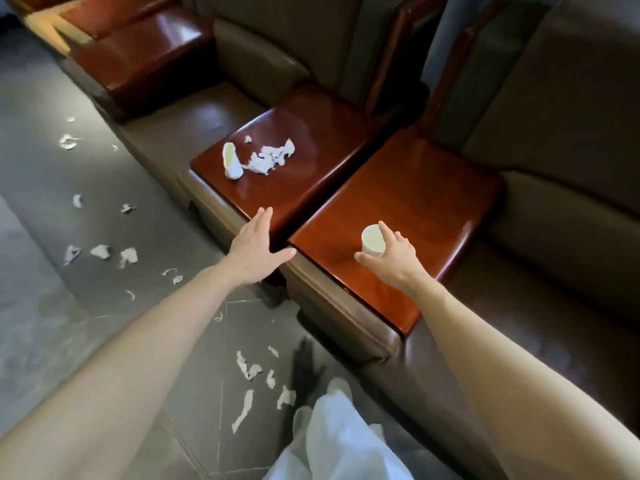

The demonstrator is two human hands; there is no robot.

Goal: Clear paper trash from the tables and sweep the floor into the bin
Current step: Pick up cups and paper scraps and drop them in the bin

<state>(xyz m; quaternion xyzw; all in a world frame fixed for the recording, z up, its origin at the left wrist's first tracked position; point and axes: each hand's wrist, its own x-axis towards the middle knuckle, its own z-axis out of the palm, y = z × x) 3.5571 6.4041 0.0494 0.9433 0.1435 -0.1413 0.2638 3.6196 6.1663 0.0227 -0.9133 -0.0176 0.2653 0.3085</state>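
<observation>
Fingers (385, 232) round cup (372, 238), wooden table (415, 188), littered floor (52, 220)

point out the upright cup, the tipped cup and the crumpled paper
upright cup (372, 237): head view, its open mouth
tipped cup (232, 166): head view, its side wall
crumpled paper (272, 157): head view, middle of the heap

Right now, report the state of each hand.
Left hand: open, fingers straight, at the table edge, holding nothing.
Right hand: fingers curled round the upright paper cup.
</observation>
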